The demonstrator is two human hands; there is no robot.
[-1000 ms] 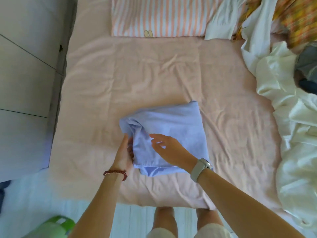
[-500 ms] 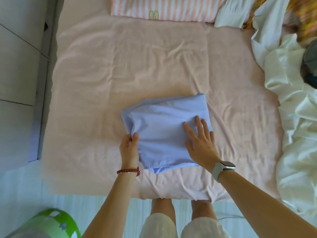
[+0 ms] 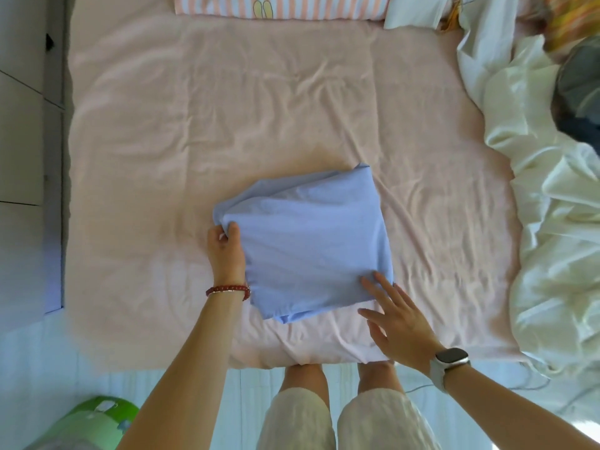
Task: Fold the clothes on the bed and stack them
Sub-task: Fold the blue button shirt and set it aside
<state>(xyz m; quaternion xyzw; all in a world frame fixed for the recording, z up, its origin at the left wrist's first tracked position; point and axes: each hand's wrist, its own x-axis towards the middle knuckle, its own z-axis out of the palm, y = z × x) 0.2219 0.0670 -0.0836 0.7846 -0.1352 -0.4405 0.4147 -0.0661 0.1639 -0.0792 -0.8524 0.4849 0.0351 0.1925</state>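
L hand (image 3: 226, 251) pinching folded blue garment (image 3: 308, 241) left edge; R hand (image 3: 397, 319) open, fingertips on near-right corner

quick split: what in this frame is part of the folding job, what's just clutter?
In the job:
blue garment, folded
left hand, pinching its left edge
right hand, open at its near right corner
unfolded white clothes
pink bed sheet

Just lying about:
striped pillow
green object on the floor
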